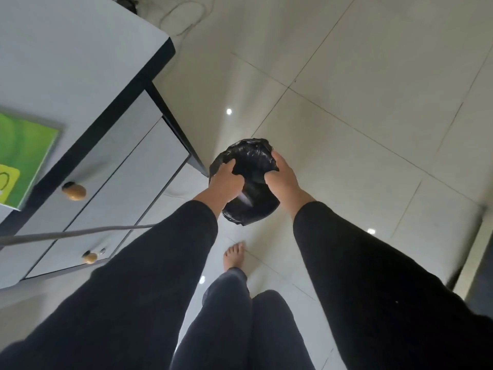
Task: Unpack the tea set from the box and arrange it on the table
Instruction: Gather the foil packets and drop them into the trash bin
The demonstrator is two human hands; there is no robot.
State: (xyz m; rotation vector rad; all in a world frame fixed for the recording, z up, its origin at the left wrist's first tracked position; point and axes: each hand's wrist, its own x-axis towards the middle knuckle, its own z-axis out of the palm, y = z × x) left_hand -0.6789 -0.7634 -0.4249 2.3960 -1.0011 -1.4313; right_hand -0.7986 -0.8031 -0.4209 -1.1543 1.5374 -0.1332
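Note:
A round bin lined with a black plastic bag (246,161) stands on the tiled floor just right of the desk's corner. My left hand (226,182) grips its left rim, fingers curled over the plastic. On the right rim, my right hand (280,177) holds the bag the same way. A green box (24,156) lies on the white desk top (66,62) at the far left, partly cut off by the frame. No tea set pieces are visible.
The desk has a dark edge and two drawers with wooden knobs (74,190). A grey cable (80,232) runs across the drawer fronts. My bare foot (234,256) stands on the glossy floor tiles (346,102). Cords lie on the floor at the top.

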